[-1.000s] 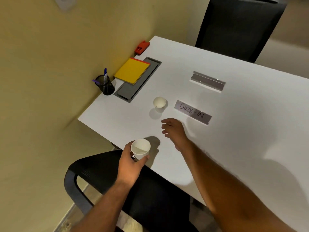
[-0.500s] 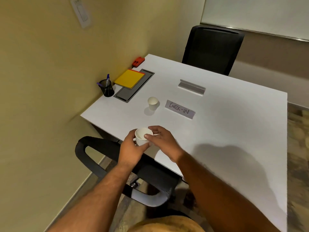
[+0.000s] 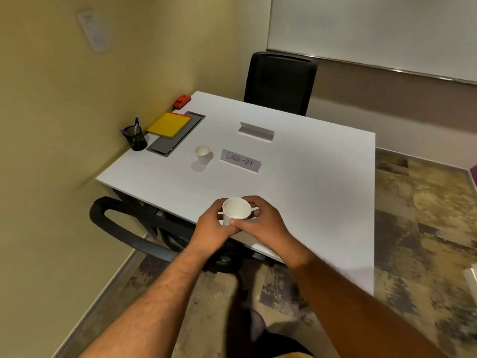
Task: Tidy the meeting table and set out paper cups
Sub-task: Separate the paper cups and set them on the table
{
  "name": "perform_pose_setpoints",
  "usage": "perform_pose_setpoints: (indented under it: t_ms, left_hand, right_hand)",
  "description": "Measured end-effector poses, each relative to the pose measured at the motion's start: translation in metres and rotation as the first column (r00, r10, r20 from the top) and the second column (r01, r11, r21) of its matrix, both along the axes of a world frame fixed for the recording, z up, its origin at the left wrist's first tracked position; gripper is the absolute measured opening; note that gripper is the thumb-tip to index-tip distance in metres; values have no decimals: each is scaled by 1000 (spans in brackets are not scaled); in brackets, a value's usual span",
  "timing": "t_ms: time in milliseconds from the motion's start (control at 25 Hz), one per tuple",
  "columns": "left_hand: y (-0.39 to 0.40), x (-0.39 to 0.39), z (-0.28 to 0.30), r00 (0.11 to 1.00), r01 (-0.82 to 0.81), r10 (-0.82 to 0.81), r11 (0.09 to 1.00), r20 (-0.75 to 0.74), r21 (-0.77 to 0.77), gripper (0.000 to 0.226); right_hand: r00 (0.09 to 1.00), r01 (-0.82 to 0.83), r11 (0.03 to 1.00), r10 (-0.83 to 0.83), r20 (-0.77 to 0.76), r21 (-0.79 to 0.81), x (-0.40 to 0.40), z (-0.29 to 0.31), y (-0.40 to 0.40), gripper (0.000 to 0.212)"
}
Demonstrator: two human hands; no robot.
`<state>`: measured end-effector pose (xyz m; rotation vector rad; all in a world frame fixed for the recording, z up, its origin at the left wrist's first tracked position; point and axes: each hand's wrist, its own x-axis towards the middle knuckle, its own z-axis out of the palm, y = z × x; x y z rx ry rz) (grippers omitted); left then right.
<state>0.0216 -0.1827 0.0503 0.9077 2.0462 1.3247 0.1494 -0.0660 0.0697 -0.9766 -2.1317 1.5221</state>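
White surface (image 3: 296,192), two paper cups.
Left hand (image 3: 211,228) and right hand (image 3: 268,226) both clasp near paper cup (image 3: 236,210); second cup (image 3: 202,154) stands beyond them.

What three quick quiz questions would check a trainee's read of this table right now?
1. True or false: both hands hold the paper cup.
2. What sits right of the standing cup? A) pen holder B) CHECK-IN sign C) yellow notebook
3. What stands in the pen holder?

Key: 1 true: left hand and right hand grip it. 2 B. 3 pens.
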Motion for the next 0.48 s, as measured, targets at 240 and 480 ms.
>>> perform_pose_setpoints:
  t_ms: [240,480]
  left_hand:
    - [57,75,-13,996,87,-86,996,21,-33,70]
    - [143,167,-51,969,-98,116,991,219,-92,49]
  right_hand:
    - [989,131,989,-135,58,63,80,-6,54,60]
    - [979,204,979,-204,-8,5,172,-33,165,54]
